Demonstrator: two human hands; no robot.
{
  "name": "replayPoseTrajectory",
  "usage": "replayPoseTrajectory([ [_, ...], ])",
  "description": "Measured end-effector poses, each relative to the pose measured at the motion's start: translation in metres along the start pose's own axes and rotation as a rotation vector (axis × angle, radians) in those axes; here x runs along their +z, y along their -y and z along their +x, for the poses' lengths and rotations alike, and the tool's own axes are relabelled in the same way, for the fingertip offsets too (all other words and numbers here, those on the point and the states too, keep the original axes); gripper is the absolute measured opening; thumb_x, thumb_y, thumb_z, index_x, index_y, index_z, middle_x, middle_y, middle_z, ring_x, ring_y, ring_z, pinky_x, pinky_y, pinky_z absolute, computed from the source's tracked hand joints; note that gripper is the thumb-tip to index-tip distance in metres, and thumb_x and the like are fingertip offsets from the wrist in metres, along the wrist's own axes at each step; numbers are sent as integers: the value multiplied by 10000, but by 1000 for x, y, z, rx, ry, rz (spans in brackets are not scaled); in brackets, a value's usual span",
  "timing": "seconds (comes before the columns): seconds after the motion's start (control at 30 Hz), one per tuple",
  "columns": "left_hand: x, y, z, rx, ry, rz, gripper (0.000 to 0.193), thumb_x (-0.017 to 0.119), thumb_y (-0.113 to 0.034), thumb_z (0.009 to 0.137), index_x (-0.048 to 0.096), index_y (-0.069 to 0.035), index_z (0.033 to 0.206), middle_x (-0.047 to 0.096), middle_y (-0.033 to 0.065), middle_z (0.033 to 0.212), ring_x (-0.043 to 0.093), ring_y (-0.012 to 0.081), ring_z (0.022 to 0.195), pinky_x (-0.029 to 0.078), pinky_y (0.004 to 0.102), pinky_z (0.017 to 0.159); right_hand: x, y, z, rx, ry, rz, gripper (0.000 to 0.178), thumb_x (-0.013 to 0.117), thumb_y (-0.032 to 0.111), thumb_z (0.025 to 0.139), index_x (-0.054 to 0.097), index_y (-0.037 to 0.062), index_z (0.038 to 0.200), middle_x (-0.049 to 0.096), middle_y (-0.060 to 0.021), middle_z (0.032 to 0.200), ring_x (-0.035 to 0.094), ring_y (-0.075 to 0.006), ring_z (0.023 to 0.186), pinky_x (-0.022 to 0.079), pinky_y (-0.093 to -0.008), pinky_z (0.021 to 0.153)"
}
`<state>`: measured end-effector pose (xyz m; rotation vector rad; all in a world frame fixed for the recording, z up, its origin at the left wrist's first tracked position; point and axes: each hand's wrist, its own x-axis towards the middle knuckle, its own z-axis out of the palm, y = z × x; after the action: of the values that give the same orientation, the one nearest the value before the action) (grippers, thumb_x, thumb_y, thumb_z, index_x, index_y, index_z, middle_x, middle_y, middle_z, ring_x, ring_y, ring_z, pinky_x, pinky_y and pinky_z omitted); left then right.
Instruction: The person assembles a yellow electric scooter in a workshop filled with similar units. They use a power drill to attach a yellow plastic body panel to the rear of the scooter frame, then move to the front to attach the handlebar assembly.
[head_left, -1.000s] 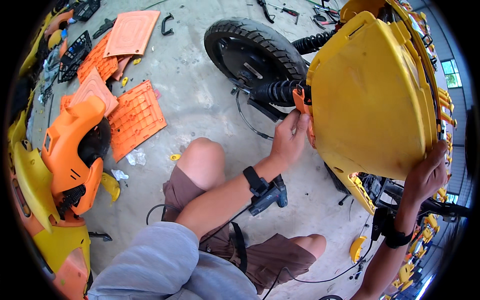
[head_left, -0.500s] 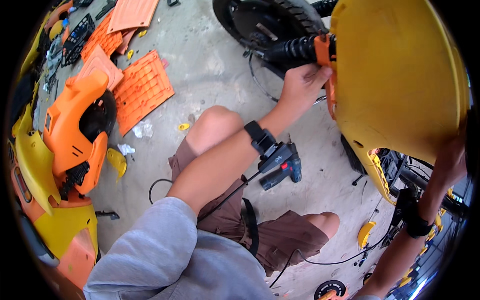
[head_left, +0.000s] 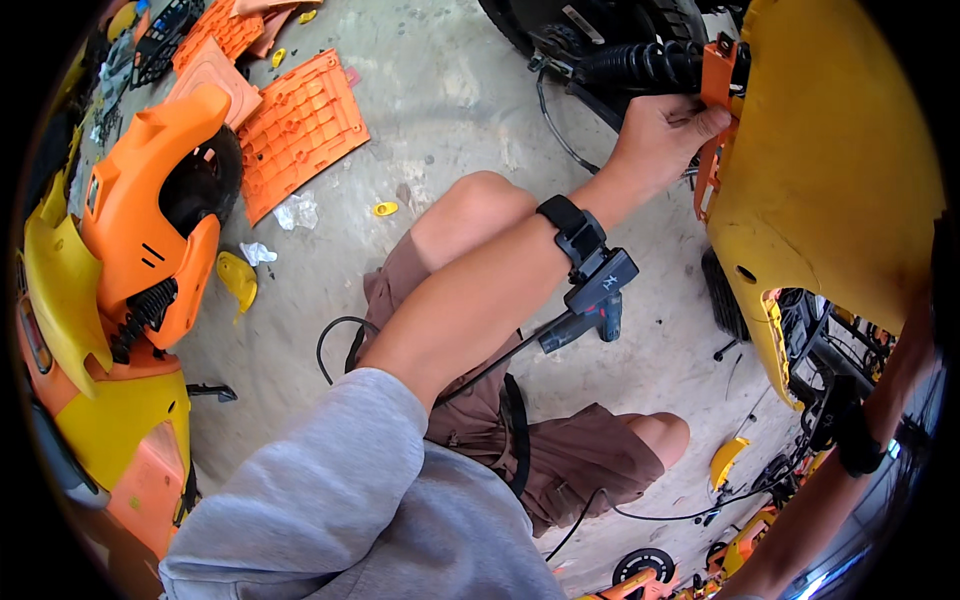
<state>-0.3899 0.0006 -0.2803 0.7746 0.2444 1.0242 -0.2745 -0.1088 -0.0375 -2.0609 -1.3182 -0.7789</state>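
Note:
My left hand (head_left: 665, 140) pinches a narrow orange plastic piece (head_left: 717, 72) between thumb and fingers. The piece stands roughly upright along the left edge of a large yellow body panel (head_left: 830, 170); I cannot tell whether it is fixed there. Behind it runs a black ribbed fork sleeve (head_left: 635, 68) leading to the black wheel (head_left: 560, 30) of a two-wheeler. My right hand (head_left: 922, 315) is at the panel's right side, dark against the rim of the view. Its fingers are hidden.
A cordless drill (head_left: 585, 325) lies on the concrete floor beyond my knees. At left stand orange bodywork (head_left: 150, 220) and a yellow panel (head_left: 65, 290). Orange textured plates (head_left: 300, 135) and small yellow parts (head_left: 238, 280) lie about. A black cable (head_left: 690, 518) trails across my lap.
The view has shifted, so the floor things sit further left and the two-wheeler further right and up. More of the orange piece shows beside the panel's edge; my left hand keeps its pinch.

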Motion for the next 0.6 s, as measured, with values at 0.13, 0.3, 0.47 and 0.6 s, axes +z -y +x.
replayPoseTrajectory([
  [0.13,-2,-2,-1,-52,24,11,307,651,-133,846,600,45,1091,659,97,998,620,126,868,487,250,810,-13,3,3,-22,36,-62,681,310,481,974,430,23,485,395,-61,424,349,-156,385,329,-329,373],
  [0.3,-1,2,-2,-35,-25,44,399,720,-261,790,641,32,1048,681,93,917,616,113,807,504,265,718,-8,6,0,-28,-46,-89,678,266,518,964,367,57,477,356,-70,410,322,-172,391,297,-335,376],
  [0.47,-17,-3,-2,-183,107,-8,429,717,-185,786,593,52,1122,659,117,974,633,162,900,532,278,783,-6,0,1,-45,-40,-117,665,300,511,959,340,68,464,321,-51,402,265,-166,394,274,-326,376],
  [0.6,-27,2,0,-276,134,-21,463,737,-151,763,575,75,1133,662,131,973,639,160,885,545,291,789,-14,-31,9,-75,-61,-218,482,355,457,960,456,49,724,456,-70,668,415,-161,604,368,-301,517],
])
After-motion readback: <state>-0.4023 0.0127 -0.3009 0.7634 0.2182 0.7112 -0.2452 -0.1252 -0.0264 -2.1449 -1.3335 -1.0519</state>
